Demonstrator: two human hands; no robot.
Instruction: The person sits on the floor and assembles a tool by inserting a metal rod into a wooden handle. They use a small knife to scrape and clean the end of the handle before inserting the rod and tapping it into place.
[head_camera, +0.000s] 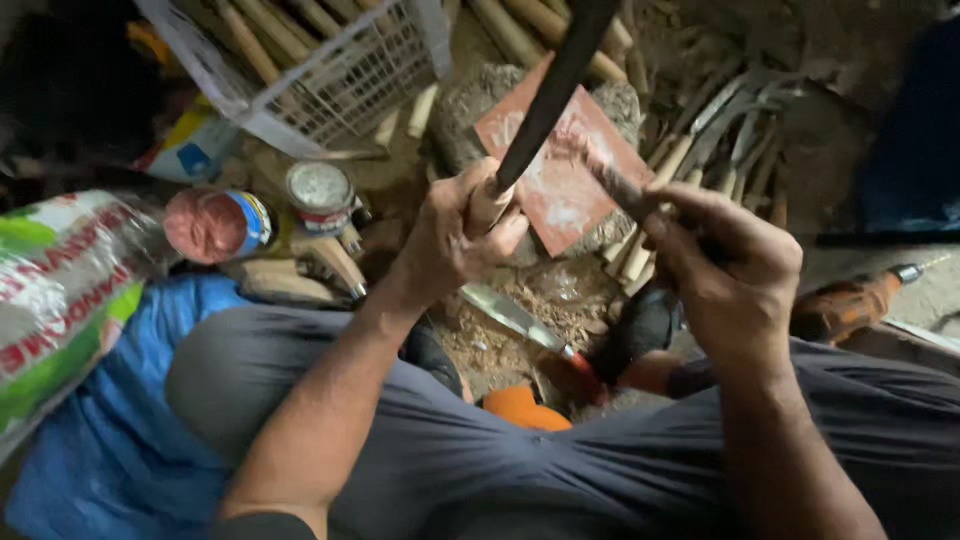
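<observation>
Hands at work over a red tile (560, 190).
Left hand (455, 240) fisted around a knife handle (487, 205) (dark blade up); right hand (725, 265) pinches a thin rod (610, 185).

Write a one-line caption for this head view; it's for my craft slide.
Left hand grips a dark blade's wooden handle while right hand works it above a red tile.

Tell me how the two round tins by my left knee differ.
The pink-topped tin lies tipped toward the camera and looks larger, with a blue band on its side. The grey-topped tin stands more upright, looks smaller, and has a red and white side. Both are round, closed, and sit on the ground below the white basket.
</observation>
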